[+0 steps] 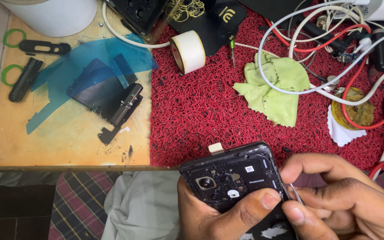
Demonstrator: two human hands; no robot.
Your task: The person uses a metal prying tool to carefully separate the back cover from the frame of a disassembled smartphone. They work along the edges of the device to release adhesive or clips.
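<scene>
Opened black phone (234, 178) sat at the lower centre of the frame, back cover off, camera module and inner plates exposed, tilted slightly. Left hand (218, 213) came up from the bottom edge and cupped the phone from below, thumb (254, 206) pressed across its lower right face, other fingers hidden under the body, so closed around it. Right hand (347, 200) was at lower right, thumb and forefinger pinched shut on thin metal tweezers (296, 194), tip just beside the phone's right edge near the left thumb; cannot tell if the tip touched the phone. Small cream tab (216, 147) stuck up at the phone's top edge. Behind it, red mesh mat (192, 111) filled the centre, with a green cloth (276, 86) at upper right centre, a roll of white tape (188, 51) at upper centre, and tangled white and red cables (334, 53) at upper right. Wooden board (67, 138) at left carried blue film (81, 66), a dark panel (107, 95) and 2 black strips (32, 66). Checked fabric (81, 204) showed at lower left.
</scene>
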